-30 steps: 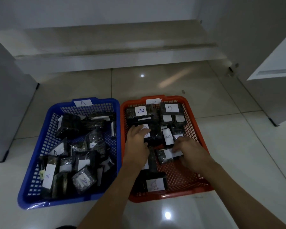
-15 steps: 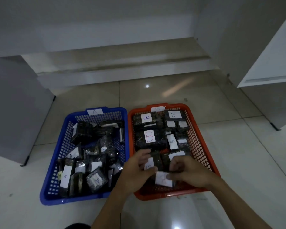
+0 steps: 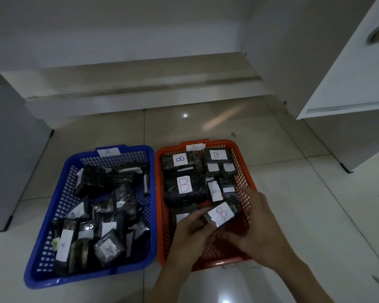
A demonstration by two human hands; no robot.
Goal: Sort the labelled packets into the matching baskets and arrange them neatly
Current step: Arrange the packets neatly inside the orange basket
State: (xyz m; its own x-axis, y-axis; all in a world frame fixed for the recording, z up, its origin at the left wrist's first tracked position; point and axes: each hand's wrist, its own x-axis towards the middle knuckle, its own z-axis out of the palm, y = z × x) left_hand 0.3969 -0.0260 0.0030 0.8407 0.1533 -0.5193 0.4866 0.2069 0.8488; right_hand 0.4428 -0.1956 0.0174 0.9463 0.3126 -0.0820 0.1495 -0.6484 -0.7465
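Note:
Two baskets stand side by side on the floor. The blue basket (image 3: pixel 42 241), tagged A, holds several dark packets in a loose jumble. In the orange basket (image 3: pixel 247 176), tagged B, several dark packets with white B labels lie in rows at the far end. Over the orange basket's near half, both hands hold one dark packet with a red B label (image 3: pixel 222 213). My left hand (image 3: pixel 192 231) pinches its left end. My right hand (image 3: pixel 254 224) grips its right side and underside.
The baskets sit on glossy pale floor tiles (image 3: pixel 293 215). A raised step (image 3: pixel 140 99) runs across behind them. A grey cabinet (image 3: pixel 11 154) stands at the left and a white cabinet door (image 3: pixel 348 73) hangs open at the right.
Both hands have lifted the red-B packet from the near end of the orange basket and tilted it up. The camera has shifted, so the baskets sit lower in view.

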